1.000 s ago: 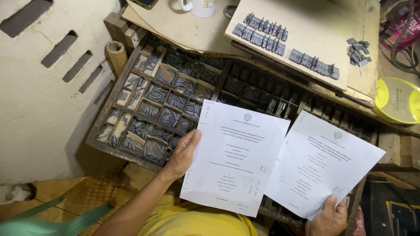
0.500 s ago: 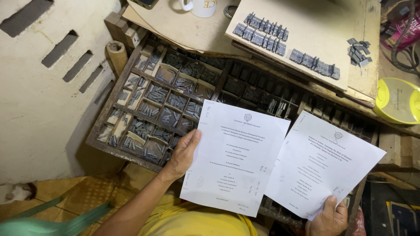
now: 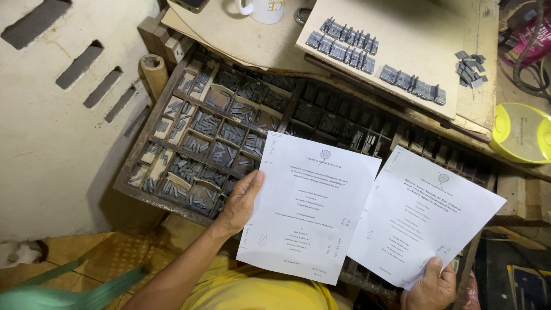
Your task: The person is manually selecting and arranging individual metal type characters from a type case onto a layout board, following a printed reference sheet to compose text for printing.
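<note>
two printed white sheets (image 3: 313, 209) (image 3: 422, 215), side by side

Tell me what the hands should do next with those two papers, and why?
Probably set one sheet down. The left hand holds the left sheet, the right hand the right sheet, so neither is free to pick metal type from the wooden type case beneath.

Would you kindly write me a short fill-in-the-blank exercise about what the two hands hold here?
1. Each hand holds one printed sheet of ____.
2. The left hand grips its sheet by the ____ edge.
3. Under the sheets lies a wooden tray of metal ____.
4. The mug is ____ in colour.

Missing words: paper; left; type; white
</note>
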